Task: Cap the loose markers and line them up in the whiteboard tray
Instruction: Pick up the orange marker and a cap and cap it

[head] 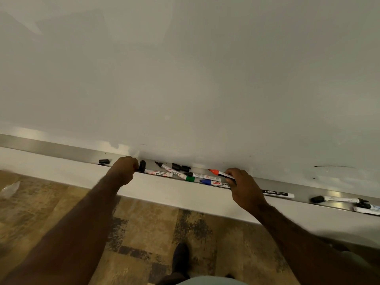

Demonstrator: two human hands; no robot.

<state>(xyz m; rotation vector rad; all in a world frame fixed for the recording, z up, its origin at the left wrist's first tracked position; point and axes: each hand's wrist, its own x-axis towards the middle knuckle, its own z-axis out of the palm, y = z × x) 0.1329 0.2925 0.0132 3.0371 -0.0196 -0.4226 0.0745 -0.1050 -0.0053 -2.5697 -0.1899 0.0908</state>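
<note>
The right hand (244, 187) grips an uncapped orange marker (221, 173) over the tray (61, 150); the left hand (124, 168) is curled shut (contents hidden) beside loose markers (185, 174).

Pale board, silver tray, bright marker accents

The whiteboard (185, 68) is off-white, its tray (61, 150) brushed silver; white markers carry an orange tip (213, 171), a green band (190, 179), a blue cap (205, 182) and loose black caps (181, 167); the floor (144, 223) is mottled tan with dark patches.

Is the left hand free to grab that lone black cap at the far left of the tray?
Probably yes. The lone black cap lies apart in the tray, just left of the left hand; nothing sits between them, though its grip seems closed, perhaps on something.
</note>
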